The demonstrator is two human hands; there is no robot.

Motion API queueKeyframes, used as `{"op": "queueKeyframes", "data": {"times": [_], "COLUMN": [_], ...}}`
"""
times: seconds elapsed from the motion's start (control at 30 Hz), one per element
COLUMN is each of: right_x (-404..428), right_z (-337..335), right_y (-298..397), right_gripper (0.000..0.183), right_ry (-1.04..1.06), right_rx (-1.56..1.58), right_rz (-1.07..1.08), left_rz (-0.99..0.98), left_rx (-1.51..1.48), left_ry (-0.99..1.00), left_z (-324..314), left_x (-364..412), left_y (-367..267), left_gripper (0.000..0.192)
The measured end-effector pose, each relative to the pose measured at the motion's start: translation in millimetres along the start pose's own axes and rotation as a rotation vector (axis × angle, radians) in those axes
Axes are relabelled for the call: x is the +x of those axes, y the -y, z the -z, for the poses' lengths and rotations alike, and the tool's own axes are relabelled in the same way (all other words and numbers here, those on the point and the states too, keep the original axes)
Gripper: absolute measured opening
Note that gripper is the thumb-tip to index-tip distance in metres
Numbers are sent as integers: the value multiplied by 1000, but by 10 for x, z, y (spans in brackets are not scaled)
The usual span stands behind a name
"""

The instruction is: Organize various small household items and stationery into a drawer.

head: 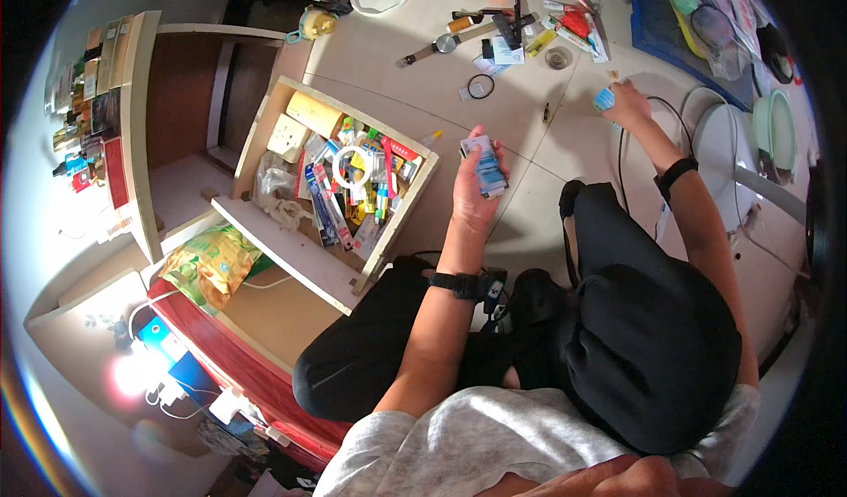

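Note:
My left hand (471, 196) holds a stack of cards (488, 166) above the tiled floor, the thumb lying over the top one. Out to the right, my right hand (628, 105) pinches a small light-blue card (603, 99) low over the tiles. A wooden drawer (403, 222) full of odds and ends sits left of my left hand, pulled away from its cabinet. Inside it lie a white ring-shaped item (353, 167), a white socket block (288, 137), a yellow cylinder (315, 114), and several pens and packets.
On the floor ahead are a wristwatch (445, 44), a black ring-shaped band (481, 87), a round clear container (559, 58) and a red item (574, 22). The open cabinet (140, 133) stands at left. A black cable (621, 159) runs near my right arm.

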State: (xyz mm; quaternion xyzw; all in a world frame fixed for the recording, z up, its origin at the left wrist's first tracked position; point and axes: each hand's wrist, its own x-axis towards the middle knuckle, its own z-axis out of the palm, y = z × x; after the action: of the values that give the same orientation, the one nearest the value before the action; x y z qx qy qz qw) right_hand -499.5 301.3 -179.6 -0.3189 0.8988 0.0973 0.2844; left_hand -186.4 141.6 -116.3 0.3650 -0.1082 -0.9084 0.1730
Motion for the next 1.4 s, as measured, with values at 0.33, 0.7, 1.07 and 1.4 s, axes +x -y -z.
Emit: {"op": "queueKeyframes", "data": {"times": [0.33,0.7,1.07,1.4], "right_x": [-573,-552,-225,-1665], "right_z": [29,298,17,1870], "right_y": [1142,1257,1077,2025], "right_gripper": [20,36,31,37], "right_ry": [341,-208,-324,-508], "right_rx": [1167,229,226,-58], "right_rz": [521,635,511,1496], "left_rz": [109,-8,-49,-131], "left_rx": [-164,-48,-155,34], "left_ry": [92,67,237,423], "left_z": [27,174,-156,-1051], "left_x": [-23,-39,-144,-673], "left_y": [68,23,-200,-322], "left_gripper": [48,55,76,55]}}
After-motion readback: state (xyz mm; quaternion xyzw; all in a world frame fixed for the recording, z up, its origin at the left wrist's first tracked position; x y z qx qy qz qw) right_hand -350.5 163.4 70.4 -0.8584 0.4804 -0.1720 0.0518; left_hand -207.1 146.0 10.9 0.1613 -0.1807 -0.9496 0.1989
